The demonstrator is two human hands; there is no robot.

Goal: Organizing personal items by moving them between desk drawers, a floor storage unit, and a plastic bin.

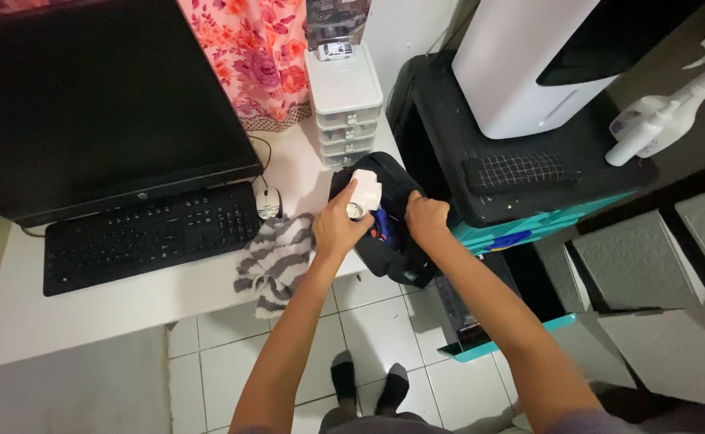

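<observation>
L hand [338, 229] grips white object [364, 191], R hand [426, 219] clutches black bag [385, 233] at white desk [87, 309] edge, tiled floor [377, 321].

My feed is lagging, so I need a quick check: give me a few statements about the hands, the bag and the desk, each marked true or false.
1. The left hand holds a small white object over the black bag. True.
2. The right hand rests on the keyboard. False: it grips the bag's edge, well away from the keyboard.
3. A striped grey and white cloth lies at the desk edge beside the left hand. True.
4. The mouse lies on the floor. False: it sits on the desk, right of the keyboard.
5. A white spray bottle lies at the right, on a dark surface. True.
</observation>
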